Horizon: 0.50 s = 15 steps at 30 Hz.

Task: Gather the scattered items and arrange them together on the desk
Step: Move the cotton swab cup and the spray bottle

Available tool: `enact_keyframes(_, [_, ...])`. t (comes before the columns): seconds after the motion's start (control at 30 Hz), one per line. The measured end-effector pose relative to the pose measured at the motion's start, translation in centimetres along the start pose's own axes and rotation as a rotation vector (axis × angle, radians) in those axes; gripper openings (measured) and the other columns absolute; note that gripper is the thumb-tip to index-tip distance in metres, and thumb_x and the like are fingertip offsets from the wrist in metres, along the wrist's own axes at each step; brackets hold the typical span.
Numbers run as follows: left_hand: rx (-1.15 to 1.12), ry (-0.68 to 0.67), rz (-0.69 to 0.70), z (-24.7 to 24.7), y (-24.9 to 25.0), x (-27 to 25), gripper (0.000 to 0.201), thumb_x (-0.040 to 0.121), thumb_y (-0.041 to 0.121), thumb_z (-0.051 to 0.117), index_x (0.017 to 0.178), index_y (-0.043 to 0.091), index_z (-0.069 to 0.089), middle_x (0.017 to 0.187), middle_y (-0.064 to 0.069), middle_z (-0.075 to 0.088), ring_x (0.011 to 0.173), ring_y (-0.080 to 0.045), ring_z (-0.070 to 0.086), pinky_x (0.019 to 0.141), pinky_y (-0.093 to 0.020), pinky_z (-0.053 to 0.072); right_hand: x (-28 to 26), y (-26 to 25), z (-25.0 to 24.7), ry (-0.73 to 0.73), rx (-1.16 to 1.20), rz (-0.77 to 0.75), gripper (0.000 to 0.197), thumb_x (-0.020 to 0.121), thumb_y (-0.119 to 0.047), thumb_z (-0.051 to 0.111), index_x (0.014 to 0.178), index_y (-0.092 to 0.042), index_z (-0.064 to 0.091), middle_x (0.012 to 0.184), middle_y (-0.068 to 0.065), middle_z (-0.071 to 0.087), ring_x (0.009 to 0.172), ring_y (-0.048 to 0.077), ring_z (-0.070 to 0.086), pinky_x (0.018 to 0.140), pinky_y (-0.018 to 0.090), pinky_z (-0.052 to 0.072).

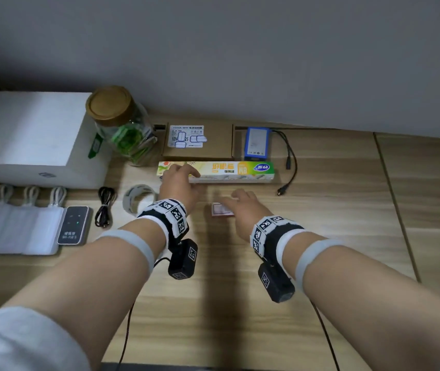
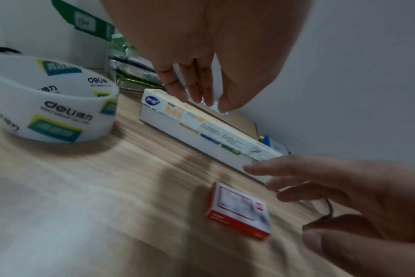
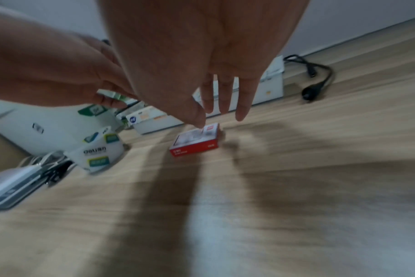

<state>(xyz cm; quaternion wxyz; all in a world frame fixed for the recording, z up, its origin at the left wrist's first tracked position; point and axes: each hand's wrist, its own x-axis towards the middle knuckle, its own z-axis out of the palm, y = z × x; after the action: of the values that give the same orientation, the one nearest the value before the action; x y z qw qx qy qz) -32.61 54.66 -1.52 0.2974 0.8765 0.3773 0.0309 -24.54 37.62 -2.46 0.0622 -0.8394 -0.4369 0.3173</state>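
A long cling-film box (image 1: 235, 171) (image 2: 209, 131) lies across the desk. My left hand (image 1: 186, 172) (image 2: 201, 101) hangs over its left end with straight fingers; whether they touch it is unclear. A small red and white box (image 1: 222, 210) (image 2: 239, 209) (image 3: 194, 139) lies flat nearer to me. My right hand (image 1: 229, 200) (image 3: 220, 114) hovers just above it, fingers spread and straight, thumb tip close to its top. Neither hand holds anything.
A tape roll (image 1: 138, 199) (image 2: 52, 105) stands left of my left hand. Behind are a glass jar (image 1: 122, 124), a cardboard box (image 1: 197, 153), a blue battery pack (image 1: 256, 143) with black cable (image 1: 288, 167), and a white box (image 1: 26, 135). White chargers (image 1: 15, 228) lie far left.
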Motion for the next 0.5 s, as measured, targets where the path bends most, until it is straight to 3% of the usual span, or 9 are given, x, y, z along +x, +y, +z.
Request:
enact_keyframes(0.13, [-0.069, -0.029, 0.029, 0.7, 5.8, -2.1, 0.024, 0.085, 0.007, 0.059, 0.102, 0.021, 0.068, 0.114, -0.004, 0.063, 0.110, -0.025, 0.057, 0.092, -0.035, 0.048, -5.8, 3.8, -2.3, 0.113, 0.099, 0.117, 0.080, 0.075, 0.001, 0.048, 0.141, -0.041, 0.034, 0.144, 0.003, 0.031, 0.136, 0.025, 0.028, 0.102, 0.040, 0.044])
enact_keyframes(0.3, [-0.140, -0.093, 0.153, 3.5, 18.3, -6.7, 0.018, 0.087, 0.008, 0.058, 0.098, 0.017, 0.068, 0.098, 0.002, 0.069, 0.091, -0.019, 0.061, 0.080, -0.024, 0.043, -16.4, 12.0, -6.6, 0.270, 0.171, 0.282, 0.073, 0.079, -0.004, 0.047, 0.142, -0.041, 0.034, 0.146, 0.007, 0.033, 0.140, 0.027, 0.025, 0.107, 0.040, 0.038])
enact_keyframes(0.4, [-0.151, -0.105, 0.275, 6.1, 27.2, -10.8, 0.014, 0.088, 0.010, 0.059, 0.090, 0.021, 0.068, 0.088, 0.002, 0.067, 0.090, -0.021, 0.064, 0.080, -0.026, 0.047, -23.8, 18.0, -8.6, 0.382, 0.203, 0.387, 0.071, 0.080, -0.004, 0.045, 0.142, -0.038, 0.036, 0.146, 0.009, 0.033, 0.138, 0.030, 0.031, 0.106, 0.040, 0.040])
enact_keyframes(0.5, [-0.189, -0.143, 0.385, 9.7, 35.7, -15.9, 0.018, 0.086, 0.009, 0.059, 0.087, 0.025, 0.067, 0.090, 0.004, 0.070, 0.087, -0.016, 0.064, 0.077, -0.021, 0.043, -32.1, 24.1, -9.7, 0.502, 0.243, 0.470, 0.064, 0.083, -0.004, 0.048, 0.139, -0.035, 0.040, 0.143, 0.010, 0.033, 0.128, 0.034, 0.044, 0.098, 0.040, 0.048])
